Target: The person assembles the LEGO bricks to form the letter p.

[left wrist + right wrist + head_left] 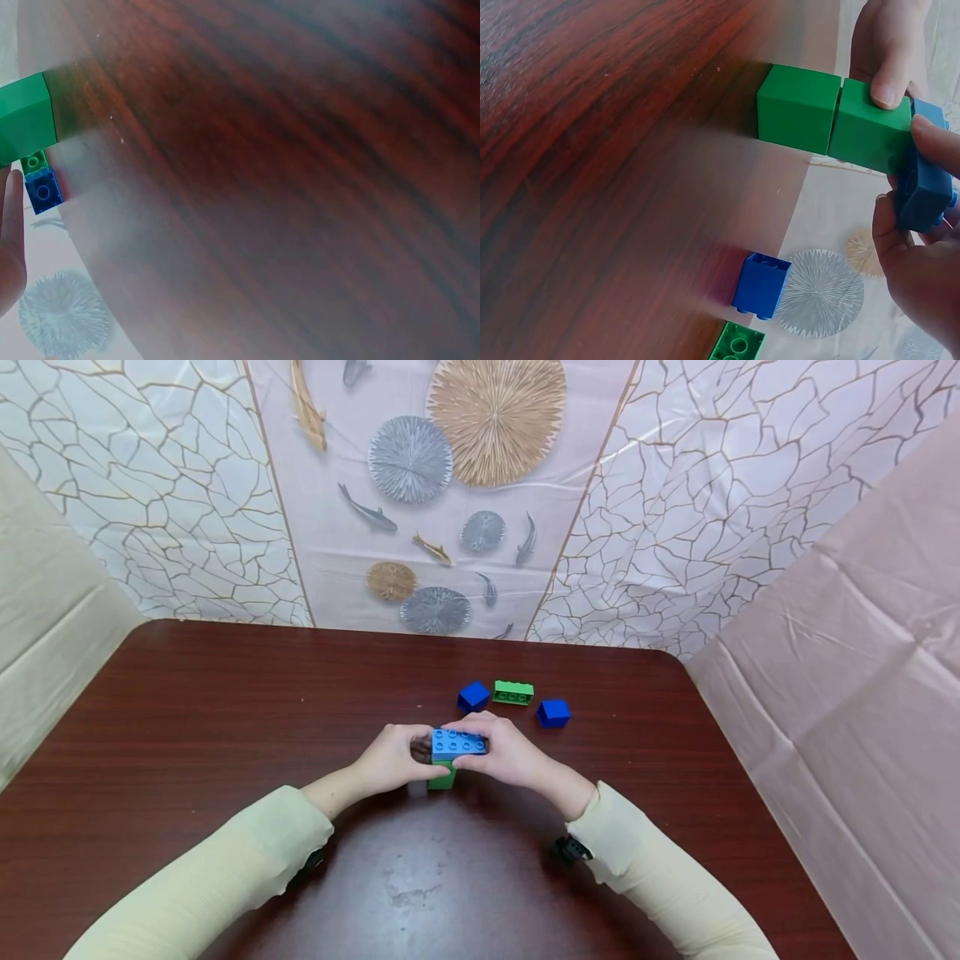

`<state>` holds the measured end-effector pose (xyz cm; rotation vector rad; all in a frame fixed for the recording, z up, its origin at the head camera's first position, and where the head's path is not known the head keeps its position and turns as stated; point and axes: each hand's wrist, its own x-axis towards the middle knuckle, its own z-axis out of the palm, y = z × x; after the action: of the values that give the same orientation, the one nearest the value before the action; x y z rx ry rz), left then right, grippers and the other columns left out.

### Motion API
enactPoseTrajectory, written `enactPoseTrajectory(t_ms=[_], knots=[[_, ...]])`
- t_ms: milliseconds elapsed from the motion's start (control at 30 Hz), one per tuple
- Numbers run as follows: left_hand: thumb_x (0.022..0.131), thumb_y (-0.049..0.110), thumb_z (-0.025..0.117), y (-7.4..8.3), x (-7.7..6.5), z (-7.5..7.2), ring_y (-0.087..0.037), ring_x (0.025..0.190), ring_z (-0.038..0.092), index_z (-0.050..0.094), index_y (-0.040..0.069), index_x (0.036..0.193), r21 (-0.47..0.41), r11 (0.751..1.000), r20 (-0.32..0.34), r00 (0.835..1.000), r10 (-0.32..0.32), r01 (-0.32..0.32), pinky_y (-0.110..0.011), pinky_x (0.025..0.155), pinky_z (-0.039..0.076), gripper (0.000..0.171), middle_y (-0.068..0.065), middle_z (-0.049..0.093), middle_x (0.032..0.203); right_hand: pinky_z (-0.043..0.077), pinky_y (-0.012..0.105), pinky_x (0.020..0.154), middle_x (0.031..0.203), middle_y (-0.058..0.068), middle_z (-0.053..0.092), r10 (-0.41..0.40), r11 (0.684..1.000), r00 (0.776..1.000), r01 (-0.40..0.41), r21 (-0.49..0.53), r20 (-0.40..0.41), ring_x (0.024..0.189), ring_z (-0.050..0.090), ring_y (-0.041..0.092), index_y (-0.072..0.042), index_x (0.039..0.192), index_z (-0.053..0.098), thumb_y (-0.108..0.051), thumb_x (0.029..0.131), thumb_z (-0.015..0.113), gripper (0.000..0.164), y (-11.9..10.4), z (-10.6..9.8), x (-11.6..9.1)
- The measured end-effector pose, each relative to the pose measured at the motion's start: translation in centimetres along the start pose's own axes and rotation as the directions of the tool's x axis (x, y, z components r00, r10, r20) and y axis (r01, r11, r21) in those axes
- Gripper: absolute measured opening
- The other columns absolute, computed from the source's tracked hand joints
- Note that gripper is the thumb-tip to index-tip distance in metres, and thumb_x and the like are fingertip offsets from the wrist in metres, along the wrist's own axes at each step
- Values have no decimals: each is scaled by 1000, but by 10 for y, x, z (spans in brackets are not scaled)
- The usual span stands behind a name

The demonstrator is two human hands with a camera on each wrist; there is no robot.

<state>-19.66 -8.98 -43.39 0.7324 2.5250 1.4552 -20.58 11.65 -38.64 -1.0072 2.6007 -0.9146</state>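
green plastic, an upper block (859,139) on a lower block (796,111), sits under a light-blue brick (459,745), just below the centre of the head view.
the left hand (390,762) pinches the upper block, thumb on a side face; the right hand's (506,753) grip is clamped on the light-blue brick, which overhangs rightward. whether that brick is pressed home, i cannot tell. a loose green brick (513,693) lies higher up on the desk (187,710), between a left dark-blue brick (473,697) and a right dark-blue brick (553,713). all look light, stiff and hardly fragile, though the smooth sides may slip a little; the light-blue brick is probably best held by its long sides, off the studs, with the green pair steadied so it does not tip.
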Motion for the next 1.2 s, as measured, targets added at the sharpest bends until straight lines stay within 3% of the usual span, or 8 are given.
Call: enactPoseTrajectory(t_ms=[467,733,1000,1200], knots=[[75,24,79,0,1,-1,-11,84,66,65,9,99,16,1000,8,1000,6,-6,-22,74,55,31,-4,70,93,49,25,81,116,9,62,-61,996,998,58,-71,-34,104,53,20,-10,125,59,-18,82,72,46,-1,2,-4],[76,25,78,-1,1,0,-11,85,65,65,10,98,23,1000,9,1000,15,-15,-21,74,54,30,-4,70,93,48,21,78,116,9,63,-7,1000,1000,7,-18,-4,103,53,19,-10,125,60,-16,81,73,46,-4,-1,-2],[75,25,79,-1,1,0,-10,83,65,65,10,97,39,999,1,1000,26,-26,-21,73,54,29,-3,70,92,49,26,80,116,8,62,-25,991,1000,25,-134,0,104,53,20,-10,126,58,-19,82,72,47,-9,-1,-4],[76,24,78,-1,1,0,-11,85,66,64,10,97,31,999,6,999,33,-33,-21,74,54,29,-4,70,93,49,27,80,117,8,62,60,993,998,-61,-105,-15,104,53,20,-10,126,59,-19,82,72,46,-11,0,-3]])
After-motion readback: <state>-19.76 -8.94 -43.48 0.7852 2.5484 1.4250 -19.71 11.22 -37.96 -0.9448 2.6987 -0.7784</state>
